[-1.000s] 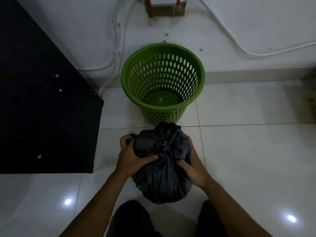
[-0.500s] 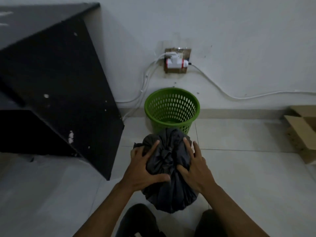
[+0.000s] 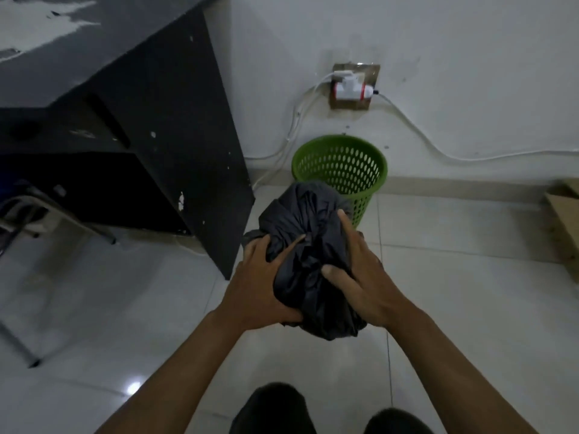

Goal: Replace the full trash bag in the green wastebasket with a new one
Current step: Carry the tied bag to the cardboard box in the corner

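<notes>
Above pale floor tiles (image 3: 470, 308), hands (image 3: 313, 286) clasp black bag (image 3: 307, 220).

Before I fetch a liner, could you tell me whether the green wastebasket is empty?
Apparently empty: the green wastebasket shows bare perforated walls, no liner; its bottom is hidden.

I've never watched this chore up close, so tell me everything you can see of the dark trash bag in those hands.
The dark grey plastic trash bag looks thin, crinkled and bulging full. Its top is gathered into a twisted bunch near the middle. The left hand cups one side and the right hand the other, thumbs pressing its front. It sits in front of the perforated green plastic wastebasket, hiding part of it, above the pale tiled floor.
</notes>
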{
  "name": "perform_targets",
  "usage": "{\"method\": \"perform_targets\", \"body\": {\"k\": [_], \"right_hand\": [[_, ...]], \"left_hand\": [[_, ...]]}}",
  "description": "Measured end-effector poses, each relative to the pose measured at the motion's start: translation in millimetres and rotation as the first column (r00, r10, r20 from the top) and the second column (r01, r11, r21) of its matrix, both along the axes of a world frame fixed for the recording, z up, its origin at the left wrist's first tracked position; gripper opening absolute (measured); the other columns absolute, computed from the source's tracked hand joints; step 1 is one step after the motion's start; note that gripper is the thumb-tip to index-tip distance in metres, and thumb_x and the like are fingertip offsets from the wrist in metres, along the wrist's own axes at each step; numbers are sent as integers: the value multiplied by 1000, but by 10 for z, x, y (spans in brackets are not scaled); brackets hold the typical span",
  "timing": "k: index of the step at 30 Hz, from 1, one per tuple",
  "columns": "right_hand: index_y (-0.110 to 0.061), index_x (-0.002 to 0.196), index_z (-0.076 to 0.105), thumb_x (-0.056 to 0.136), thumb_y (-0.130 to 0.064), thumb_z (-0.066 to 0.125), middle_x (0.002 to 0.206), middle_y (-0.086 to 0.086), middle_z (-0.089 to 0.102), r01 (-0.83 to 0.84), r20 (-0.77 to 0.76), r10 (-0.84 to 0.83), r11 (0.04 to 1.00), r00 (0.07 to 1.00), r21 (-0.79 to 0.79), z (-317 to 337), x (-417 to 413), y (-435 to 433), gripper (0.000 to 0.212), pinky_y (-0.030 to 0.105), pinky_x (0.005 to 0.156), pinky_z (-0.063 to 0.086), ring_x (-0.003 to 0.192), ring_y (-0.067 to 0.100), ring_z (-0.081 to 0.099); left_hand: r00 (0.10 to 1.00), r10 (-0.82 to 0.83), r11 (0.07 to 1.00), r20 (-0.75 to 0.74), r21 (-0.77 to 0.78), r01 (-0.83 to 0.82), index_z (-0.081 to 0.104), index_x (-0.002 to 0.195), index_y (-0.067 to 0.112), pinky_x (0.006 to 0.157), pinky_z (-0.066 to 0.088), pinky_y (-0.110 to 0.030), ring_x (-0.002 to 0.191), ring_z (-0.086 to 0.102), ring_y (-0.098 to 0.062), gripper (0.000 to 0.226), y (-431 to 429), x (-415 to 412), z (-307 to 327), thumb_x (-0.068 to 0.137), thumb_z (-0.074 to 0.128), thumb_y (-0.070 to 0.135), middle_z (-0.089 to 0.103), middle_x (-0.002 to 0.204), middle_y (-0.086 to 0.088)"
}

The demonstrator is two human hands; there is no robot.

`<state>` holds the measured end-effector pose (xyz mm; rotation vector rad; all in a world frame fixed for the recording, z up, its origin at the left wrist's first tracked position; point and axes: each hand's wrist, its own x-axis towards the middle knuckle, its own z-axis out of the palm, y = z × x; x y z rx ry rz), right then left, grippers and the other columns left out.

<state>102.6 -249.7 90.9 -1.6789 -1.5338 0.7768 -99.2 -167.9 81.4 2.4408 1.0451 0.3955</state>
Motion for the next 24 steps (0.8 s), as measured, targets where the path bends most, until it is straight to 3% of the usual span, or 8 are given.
{"method": "perform_targets", "body": {"k": [2, 5, 8, 11, 16, 20, 22, 24], "right_hand": [[-49, 145, -27, 67, -84, 56, 163, -11, -17, -26, 157, 47, 991, 987, -133, 299, -122, -75, 119, 61, 119, 4, 151, 24, -9], [-49, 142, -32, 46, -91, 64, 163, -2, -20, -35, 248, 83, 981, 965, -193, 930, -227, -145, 143, 66, 115, 13, 151, 34, -6], [-49, 143, -29, 48, -89, 67, 164, -2, -14, -58, 239, 105, 979, 965, -197, 1718, -269, -200, 141, 65, 113, 22, 151, 32, 1], [-53, 145, -22, 60, -70, 75, 164, -4, -4, -78, 213, 116, 981, 970, -180, 2541, -327, -300, 130, 60, 108, 37, 150, 29, 12], [-49, 150, -7, 63, -62, 76, 161, -7, 9, -23, 236, 60, 987, 970, -156, 3753, -404, -448, 121, 54, 101, 46, 140, 29, 36], [-33, 154, 12, 65, -55, 78, 154, -2, 31, 23, 199, -2, 994, 980, -104, 4492, -349, -474, 113, 42, 103, 45, 132, 24, 45], [-30, 153, 17, 65, -55, 76, 152, -3, 37, 13, 178, -2, 998, 984, -65, 4785, -322, -477, 109, 40, 105, 43, 132, 20, 45], [-30, 153, 20, 68, -53, 77, 152, -7, 38, -10, 158, 12, 1000, 987, -17, 5028, -302, -456, 104, 41, 108, 41, 133, 14, 43]], "left_hand": [[998, -46, 999, -45, -14, 46, 14, 151, 46, 113, 24, -44, 135, 19, -19, 120, -5, -79, 350, 52, 80, 61, 27, 149, -2], [993, -78, 995, -85, -69, 73, 15, 153, 42, 112, 28, -42, 135, 24, -23, 119, -89, -200, 1053, 55, 76, 68, 29, 148, -3], [992, -71, 995, -103, -74, 64, 13, 153, 41, 109, 36, -45, 133, 26, -23, 120, -177, -344, 1889, 55, 77, 69, 33, 144, -1], [994, -43, 997, -105, -60, 37, 17, 153, 36, 109, 36, -42, 132, 27, -21, 121, -305, -444, 2750, 55, 78, 73, 38, 142, 5], [996, 61, 975, -68, 217, -45, 47, 143, 26, 107, 35, -53, 134, 34, -32, 111, -475, -551, 3941, 55, 61, 92, 51, 133, -1], [993, 111, 971, 31, 210, -115, 48, 142, 37, 115, 18, -64, 147, 6, -40, 112, -462, -697, 4672, 47, 63, 94, 24, 151, -11], [992, 119, 988, 46, 97, -123, 20, 154, 43, 114, 0, -67, 149, -20, -35, 132, -456, -803, 4961, 41, 71, 89, -12, 163, -4], [993, 118, 992, 15, -41, -117, -11, 151, 49, 115, -3, -66, 148, -28, -24, 150, -467, -886, 5172, 35, 77, 85, -32, 158, 14]]}}
